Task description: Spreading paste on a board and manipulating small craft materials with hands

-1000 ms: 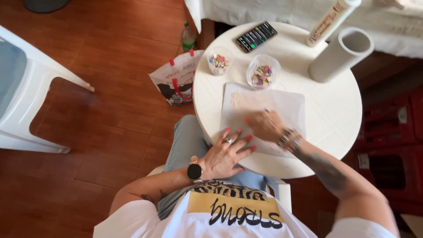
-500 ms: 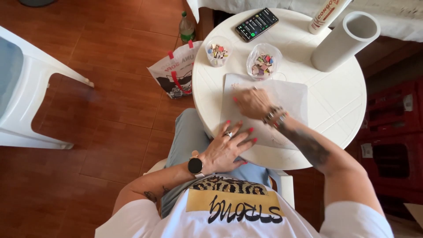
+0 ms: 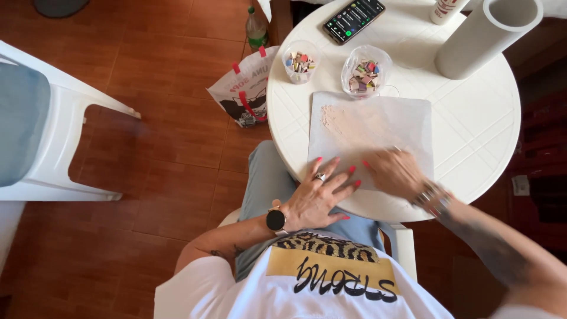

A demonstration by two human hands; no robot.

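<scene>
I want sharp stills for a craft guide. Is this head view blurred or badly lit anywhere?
Head view: the right hand is smeared by motion on the sheet; the left hand and the phone are crisp; the white table is bright, nearly washed out; the right edge falls into dark shadow.

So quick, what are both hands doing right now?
Left hand: open, flat on the white paper sheet's edge.
Right hand: on the sheet, blurred; cannot tell.
</scene>
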